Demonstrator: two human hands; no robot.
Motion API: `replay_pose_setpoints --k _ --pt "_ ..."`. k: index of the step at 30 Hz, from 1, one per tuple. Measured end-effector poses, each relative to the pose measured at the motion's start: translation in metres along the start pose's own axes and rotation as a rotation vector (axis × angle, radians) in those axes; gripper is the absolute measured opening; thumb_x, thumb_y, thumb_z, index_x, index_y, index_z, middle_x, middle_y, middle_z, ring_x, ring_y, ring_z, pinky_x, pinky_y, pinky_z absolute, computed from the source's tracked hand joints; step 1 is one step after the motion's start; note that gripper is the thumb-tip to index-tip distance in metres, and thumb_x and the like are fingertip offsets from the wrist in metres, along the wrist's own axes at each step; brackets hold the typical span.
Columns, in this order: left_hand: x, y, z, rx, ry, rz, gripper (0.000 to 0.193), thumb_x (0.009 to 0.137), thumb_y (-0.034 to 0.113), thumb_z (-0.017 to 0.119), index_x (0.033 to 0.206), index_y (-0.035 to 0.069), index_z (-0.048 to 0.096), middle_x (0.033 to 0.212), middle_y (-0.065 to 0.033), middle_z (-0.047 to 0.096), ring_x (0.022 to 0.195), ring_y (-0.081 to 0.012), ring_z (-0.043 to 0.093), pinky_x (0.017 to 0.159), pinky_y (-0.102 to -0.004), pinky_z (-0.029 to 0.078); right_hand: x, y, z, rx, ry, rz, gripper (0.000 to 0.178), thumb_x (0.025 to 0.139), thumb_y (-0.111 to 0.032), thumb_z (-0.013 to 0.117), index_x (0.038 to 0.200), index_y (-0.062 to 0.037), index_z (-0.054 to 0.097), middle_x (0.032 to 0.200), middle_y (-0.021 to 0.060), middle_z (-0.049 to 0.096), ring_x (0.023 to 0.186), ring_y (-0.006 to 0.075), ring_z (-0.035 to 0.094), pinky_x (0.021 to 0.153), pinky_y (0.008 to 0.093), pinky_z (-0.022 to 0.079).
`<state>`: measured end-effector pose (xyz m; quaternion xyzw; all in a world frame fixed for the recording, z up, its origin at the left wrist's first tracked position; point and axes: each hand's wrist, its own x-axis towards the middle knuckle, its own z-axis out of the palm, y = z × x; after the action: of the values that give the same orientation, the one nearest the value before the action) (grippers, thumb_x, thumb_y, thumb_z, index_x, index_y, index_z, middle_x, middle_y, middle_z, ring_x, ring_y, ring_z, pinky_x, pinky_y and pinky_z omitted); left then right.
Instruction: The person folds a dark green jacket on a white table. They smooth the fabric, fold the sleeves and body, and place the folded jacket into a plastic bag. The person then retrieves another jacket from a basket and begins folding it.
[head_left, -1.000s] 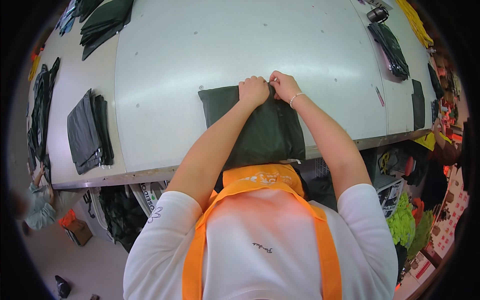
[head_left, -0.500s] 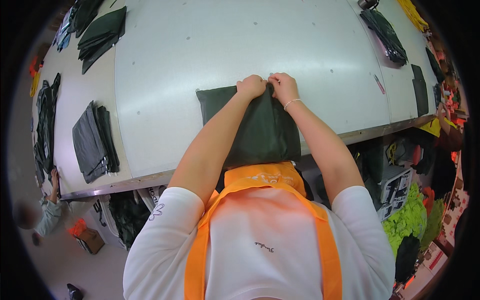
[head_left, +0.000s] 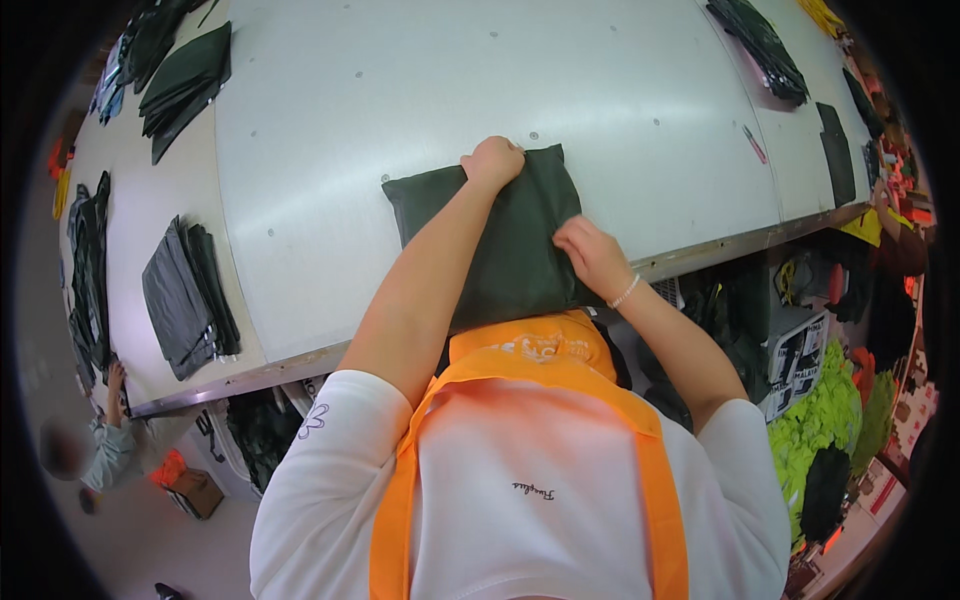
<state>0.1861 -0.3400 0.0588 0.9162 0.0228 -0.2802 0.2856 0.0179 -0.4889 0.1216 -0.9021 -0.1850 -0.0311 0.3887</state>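
A flat, dark green, roughly square fabric pouch (head_left: pixel 520 240) lies at the near edge of the table, its lower end against my apron. My left hand (head_left: pixel 495 163) is closed on its far edge, near the middle, with the fingertips mostly hidden. At the pouch's right side is my right hand (head_left: pixel 597 258), fingers curled together over the edge and slightly blurred. Whether those fingers pinch the fabric or anything else cannot be seen. The pouch's far right corner stands up free of both hands.
Folded dark pieces lie in a stack (head_left: pixel 185 295) on the left, with another stack (head_left: pixel 188 85) farther back. A dark bundle (head_left: pixel 765 50) and a small pink tool (head_left: pixel 754 144) lie on the right. Bright green fabric (head_left: pixel 820 430) is heaped below the table. A co-worker's hand (head_left: pixel 116 385) touches the left edge.
My right hand has left the pouch's far edge and come down and toward me along its right side. My left hand remains at the far edge. The far right corner is now uncovered.
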Motion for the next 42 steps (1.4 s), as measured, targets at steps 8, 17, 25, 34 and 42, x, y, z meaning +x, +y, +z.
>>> replay_pose_setpoints --k 8,17,25,34,42 --pt "-0.005 0.005 0.000 0.003 0.013 -0.004 0.025 0.089 0.032 0.053 0.095 0.014 0.070 0.098 -0.0053 0.069 0.098 -0.0243 0.061 0.097 -0.0425 0.029 -0.071 -0.027 0.002 0.008 -0.012 0.019 0.006 0.083 -0.004 0.060 0.088 -0.0039 0.056 0.086 0.0098 0.056 0.072 0.0302 0.060 0.060 0.0363 0.050" --pt "-0.001 -0.001 0.002 0.086 0.060 0.019 0.033 0.087 0.041 0.056 0.101 0.015 0.069 0.104 -0.0057 0.068 0.103 -0.0249 0.060 0.095 -0.0457 0.034 -0.103 -0.027 0.016 0.062 0.054 0.021 0.005 0.084 -0.006 0.061 0.087 -0.0038 0.060 0.085 0.0094 0.057 0.072 0.0276 0.060 0.061 0.0345 0.051" --pt "-0.022 0.009 -0.012 0.057 0.323 0.165 0.031 0.087 0.037 0.055 0.097 0.012 0.069 0.097 -0.0090 0.068 0.093 -0.0281 0.063 0.082 -0.0396 0.045 -0.126 -0.007 0.008 0.550 0.320 0.486 0.014 0.088 -0.010 0.061 0.098 -0.0019 0.067 0.083 0.0043 0.063 0.065 0.0116 0.060 0.059 0.0226 0.048" --pt "-0.262 0.063 -0.051 -0.156 0.333 0.973 0.012 0.074 0.011 0.072 0.085 0.007 0.069 0.080 -0.0061 0.066 0.077 -0.0231 0.060 0.069 -0.0297 0.047 -0.051 0.040 -0.061 1.415 0.044 1.003 0.081 0.087 -0.063 0.047 0.139 -0.0028 0.036 0.132 0.0114 0.049 0.117 0.0235 0.048 0.097 0.0354 0.041" --pt "-0.188 -0.071 0.048 0.094 0.614 -0.087 0.082 0.079 0.048 0.068 0.145 0.019 0.029 0.128 -0.0300 0.044 0.116 -0.0443 0.046 0.096 -0.0490 0.040 -0.035 0.104 0.015 0.501 0.121 0.626 0.075 0.088 -0.033 0.063 0.140 0.0075 0.027 0.139 0.0216 0.040 0.128 0.0275 0.040 0.106 0.0346 0.031"
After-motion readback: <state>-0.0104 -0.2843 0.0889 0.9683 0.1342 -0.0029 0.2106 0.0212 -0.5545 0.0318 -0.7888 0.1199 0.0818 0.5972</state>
